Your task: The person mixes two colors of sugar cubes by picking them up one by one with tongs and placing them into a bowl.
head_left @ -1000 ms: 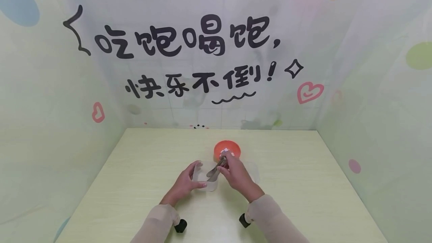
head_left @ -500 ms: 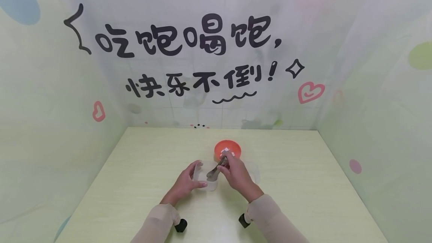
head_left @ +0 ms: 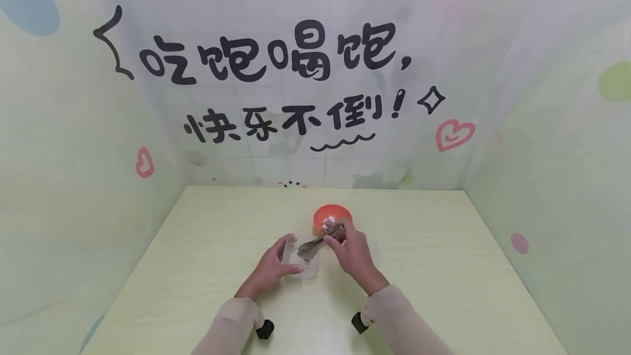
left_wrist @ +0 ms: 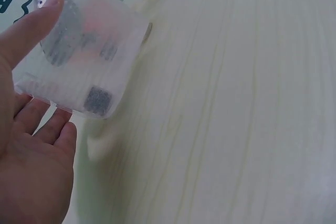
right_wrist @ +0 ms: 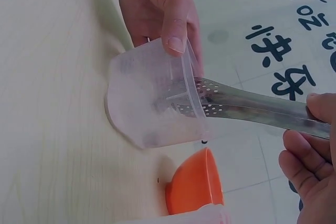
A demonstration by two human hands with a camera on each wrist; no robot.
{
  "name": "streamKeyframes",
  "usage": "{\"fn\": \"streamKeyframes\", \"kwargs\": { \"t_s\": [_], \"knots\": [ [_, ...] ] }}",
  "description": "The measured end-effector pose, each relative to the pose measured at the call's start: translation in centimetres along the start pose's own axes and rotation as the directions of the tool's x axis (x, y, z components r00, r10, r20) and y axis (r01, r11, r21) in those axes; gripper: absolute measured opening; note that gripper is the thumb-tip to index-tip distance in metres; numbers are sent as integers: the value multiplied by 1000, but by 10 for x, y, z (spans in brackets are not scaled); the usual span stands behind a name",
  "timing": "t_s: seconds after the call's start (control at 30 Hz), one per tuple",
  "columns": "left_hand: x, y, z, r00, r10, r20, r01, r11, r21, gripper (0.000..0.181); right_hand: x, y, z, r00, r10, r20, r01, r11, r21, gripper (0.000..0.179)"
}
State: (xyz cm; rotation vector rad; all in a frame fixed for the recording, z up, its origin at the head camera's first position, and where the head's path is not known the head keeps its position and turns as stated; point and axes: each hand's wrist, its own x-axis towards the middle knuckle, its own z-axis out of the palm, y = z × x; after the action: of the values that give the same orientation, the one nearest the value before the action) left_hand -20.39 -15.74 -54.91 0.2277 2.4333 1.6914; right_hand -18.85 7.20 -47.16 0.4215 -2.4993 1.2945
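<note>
My left hand (head_left: 270, 268) holds a translucent plastic box (head_left: 307, 270) by its side, thumb on the near wall and fingers along the far one. Dark small pieces show through its wall in the left wrist view, including a squarish one (left_wrist: 98, 101) in a lower corner. My right hand (head_left: 356, 251) pinches metal tongs (head_left: 315, 245) between thumb and fingers. The perforated ends of the tongs reach into the box's mouth, as the right wrist view shows; I cannot tell whether they grip a piece. Just behind stands an orange bowl (head_left: 320, 213) with several whitish cubes (head_left: 329, 222).
Another translucent container (head_left: 375, 251) stands right of my right hand, partly hidden by it. The pale wooden table (head_left: 236, 218) is enclosed by printed curtains (head_left: 552, 179) at the back and both sides.
My right hand has shifted right, and the tongs have swung flatter, their ends rising inside the box. The tongs' arms came closer together. More of the bowl's cubes show. My left hand stays put.
</note>
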Motion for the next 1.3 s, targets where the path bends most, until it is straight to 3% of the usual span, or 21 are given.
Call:
{"fn": "streamKeyframes", "kwargs": {
  "t_s": [0.23,0.5,0.8,1.07,1.3],
  "knots": [
    [-1,1,0,1000,-14,4,14,1000,8,89,1,3,-3,996,18,-86,-12,998,64,27],
    [-1,3,1,1000,-6,-5,5,999,-34,86,1,5,-4,994,9,-111,1,996,85,26],
    [-12,28,0,1000,-1,-2,1,998,-70,81,0,4,-7,984,-18,-175,37,993,111,29],
    [-1,4,4,999,-19,-30,17,999,-41,84,2,6,-12,971,-56,-234,87,988,126,28],
    [-1,2,3,1000,-10,-26,9,999,-39,88,3,7,-19,952,-63,-299,100,989,109,29]
  ]
}}
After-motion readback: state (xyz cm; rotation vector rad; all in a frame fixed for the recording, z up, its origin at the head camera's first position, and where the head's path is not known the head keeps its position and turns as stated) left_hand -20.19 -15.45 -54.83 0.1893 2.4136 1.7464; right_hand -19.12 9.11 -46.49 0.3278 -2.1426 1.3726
